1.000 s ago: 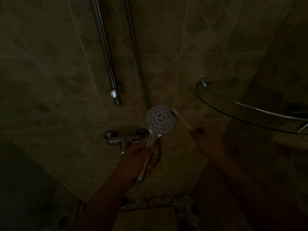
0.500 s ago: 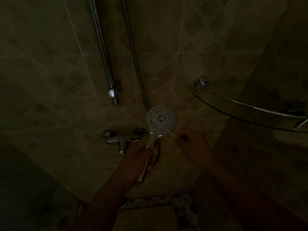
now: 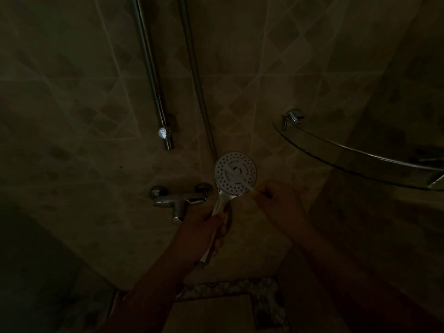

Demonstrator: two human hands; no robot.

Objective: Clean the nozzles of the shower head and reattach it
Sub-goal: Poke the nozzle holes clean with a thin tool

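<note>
The scene is very dim. The round white shower head (image 3: 242, 180) faces me, its dotted nozzle face upward of its chrome handle. My left hand (image 3: 204, 227) grips that handle from below. My right hand (image 3: 276, 200) pinches a thin white swab stick (image 3: 236, 175), which lies slantwise across the nozzle face, its tip toward the upper left of the face. A chrome rail (image 3: 153, 87) ends at a wall mount (image 3: 165, 134) up and left of the head.
A chrome mixer tap (image 3: 179, 200) sticks out of the tiled wall just left of my left hand. A hose (image 3: 197, 75) runs down to the head. A curved glass corner shelf (image 3: 348, 155) juts out at the right.
My right hand has come in from the right, bringing the swab from beside the head's right rim onto the nozzle face and across it toward the upper left. My left hand kept its grip.
</note>
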